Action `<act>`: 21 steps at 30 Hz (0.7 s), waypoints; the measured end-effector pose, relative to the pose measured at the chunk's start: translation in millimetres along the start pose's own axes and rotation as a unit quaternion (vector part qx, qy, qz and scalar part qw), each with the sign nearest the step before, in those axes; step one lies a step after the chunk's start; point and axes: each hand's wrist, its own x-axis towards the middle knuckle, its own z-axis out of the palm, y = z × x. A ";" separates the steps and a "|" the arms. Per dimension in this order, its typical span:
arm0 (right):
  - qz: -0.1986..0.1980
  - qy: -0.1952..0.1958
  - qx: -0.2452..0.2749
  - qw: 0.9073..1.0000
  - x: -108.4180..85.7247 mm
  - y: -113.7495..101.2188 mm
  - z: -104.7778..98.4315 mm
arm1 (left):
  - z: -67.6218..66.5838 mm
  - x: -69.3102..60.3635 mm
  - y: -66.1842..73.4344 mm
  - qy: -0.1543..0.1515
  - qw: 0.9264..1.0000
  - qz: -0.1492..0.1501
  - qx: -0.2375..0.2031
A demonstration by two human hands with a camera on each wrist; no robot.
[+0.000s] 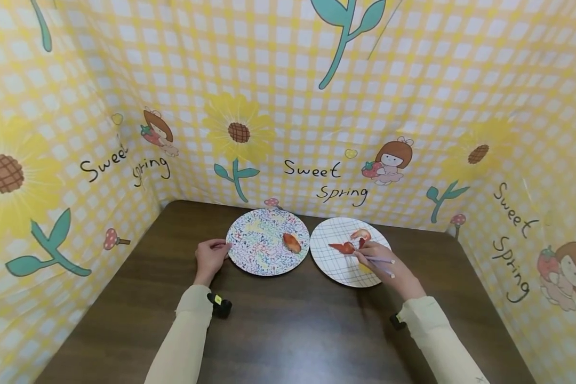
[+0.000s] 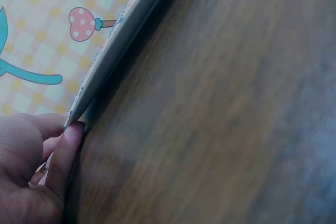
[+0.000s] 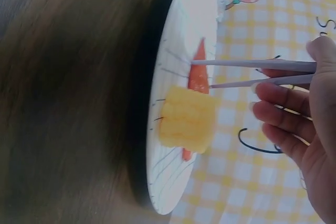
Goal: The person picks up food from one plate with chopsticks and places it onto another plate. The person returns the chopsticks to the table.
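My left hand (image 1: 211,260) pinches the left rim of a round plate speckled in many colours (image 1: 254,240); the left wrist view shows thumb and fingers at its edge (image 2: 113,51). On that plate lies an orange-brown food piece (image 1: 292,243). My right hand (image 1: 391,269) holds a pair of pale purple chopsticks (image 3: 252,63) over a white plate with a line grid (image 1: 331,266). Their tips stand at either side of a pointed red-orange piece (image 3: 199,72); whether they squeeze it I cannot tell. Close by sit a yellow block (image 3: 189,121) and a curled, shrimp-like piece (image 1: 361,234).
Both plates stand side by side near the back of a dark wooden table (image 1: 269,330). A yellow checked cloth (image 1: 288,122) with printed flowers and figures rises behind the table and at both sides.
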 end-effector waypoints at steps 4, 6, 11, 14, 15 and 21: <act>-0.039 0.028 -0.011 0.999 6.7 6.1 4.7 | 0.2 0.2 2.0 -0.003 1.000 0.007 0.000; -0.046 0.031 -0.004 0.998 11.0 9.6 7.9 | 0.4 0.0 3.1 -0.004 1.000 0.008 0.002; -0.035 0.026 -0.034 0.998 17.7 14.9 14.4 | 1.1 -0.9 3.8 -0.003 1.000 0.011 0.007; -0.011 0.017 -0.048 0.999 20.9 13.6 12.1 | 1.9 -0.1 3.9 0.000 1.000 0.016 0.009; -0.001 0.014 -0.041 0.999 21.8 12.9 10.3 | 1.9 -0.1 3.9 0.000 1.000 0.017 0.009; 0.077 -0.007 0.064 0.995 18.5 22.2 1.6 | 1.1 -1.2 2.9 0.004 1.000 0.017 0.010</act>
